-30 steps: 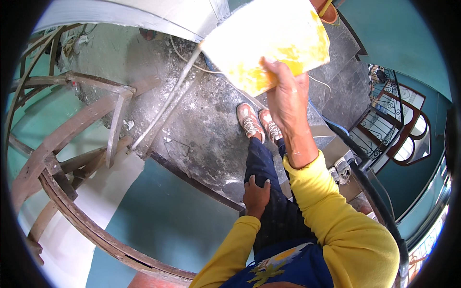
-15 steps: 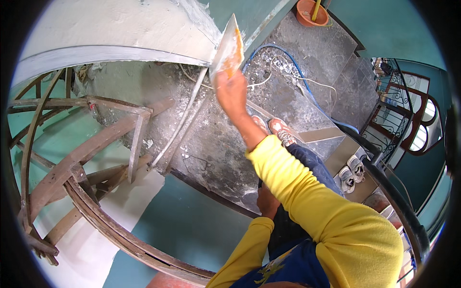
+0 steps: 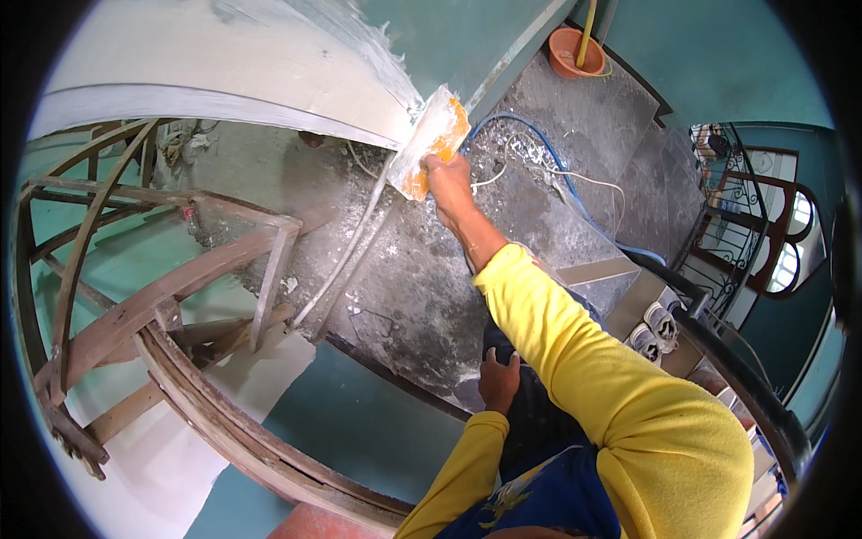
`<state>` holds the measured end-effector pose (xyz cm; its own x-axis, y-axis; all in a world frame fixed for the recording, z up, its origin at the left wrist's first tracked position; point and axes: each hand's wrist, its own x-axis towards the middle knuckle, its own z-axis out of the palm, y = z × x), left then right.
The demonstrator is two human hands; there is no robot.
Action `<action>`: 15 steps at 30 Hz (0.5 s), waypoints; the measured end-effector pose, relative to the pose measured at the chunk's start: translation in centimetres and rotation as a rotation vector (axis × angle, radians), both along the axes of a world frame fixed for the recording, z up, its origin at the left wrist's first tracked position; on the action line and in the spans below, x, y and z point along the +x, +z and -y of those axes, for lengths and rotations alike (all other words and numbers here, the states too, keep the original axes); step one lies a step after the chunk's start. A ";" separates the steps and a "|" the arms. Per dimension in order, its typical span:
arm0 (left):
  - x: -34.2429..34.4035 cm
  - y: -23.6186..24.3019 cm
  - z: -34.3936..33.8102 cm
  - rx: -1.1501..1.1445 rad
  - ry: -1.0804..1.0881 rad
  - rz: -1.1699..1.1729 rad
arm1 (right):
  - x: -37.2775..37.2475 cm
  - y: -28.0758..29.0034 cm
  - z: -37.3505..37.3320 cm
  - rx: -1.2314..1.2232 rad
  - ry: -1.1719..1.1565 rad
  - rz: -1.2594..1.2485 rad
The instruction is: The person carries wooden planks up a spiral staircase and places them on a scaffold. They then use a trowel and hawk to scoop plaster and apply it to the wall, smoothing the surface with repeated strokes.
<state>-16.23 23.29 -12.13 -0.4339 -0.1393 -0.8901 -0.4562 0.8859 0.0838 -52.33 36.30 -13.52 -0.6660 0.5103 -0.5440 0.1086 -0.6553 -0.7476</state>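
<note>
My right hand (image 3: 452,190) is closed round the near edge of an orange plastering float (image 3: 436,139) smeared with white filler. The float's far part meets the corner of the wall, where a cream-white filled patch (image 3: 242,63) borders green paint (image 3: 449,36). Lower down, my left hand (image 3: 499,382) rests against my dark trousers (image 3: 539,400), its visible fingers apart and nothing seen in them. Part of that hand is turned away from view.
A curved wooden frame (image 3: 180,274) fills the left side. A pale pipe (image 3: 346,247) slants across the stained floor (image 3: 377,296), near a blue hose (image 3: 561,162). An orange basin (image 3: 575,56) stands at the back. Shoes (image 3: 654,331) sit on steps beside a black handrail (image 3: 745,395).
The float has turned from a steep, narrow angle to showing its broad face, lower at the wall corner. My right hand stays closed on it. The whole view has shifted slightly.
</note>
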 end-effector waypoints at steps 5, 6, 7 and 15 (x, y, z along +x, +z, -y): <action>3.4 -0.8 1.8 0.147 0.005 -0.176 | 2.0 10.4 2.1 0.344 0.089 -0.006; 4.4 -1.5 2.6 0.229 -0.037 -0.223 | 2.8 13.5 2.8 0.382 0.128 -0.029; 5.3 -2.3 3.0 0.253 -0.048 -0.242 | 3.8 17.1 3.8 0.410 0.213 -0.037; -2.3 10.0 1.0 0.281 0.206 -0.528 | 14.1 26.7 -0.1 0.799 0.707 0.013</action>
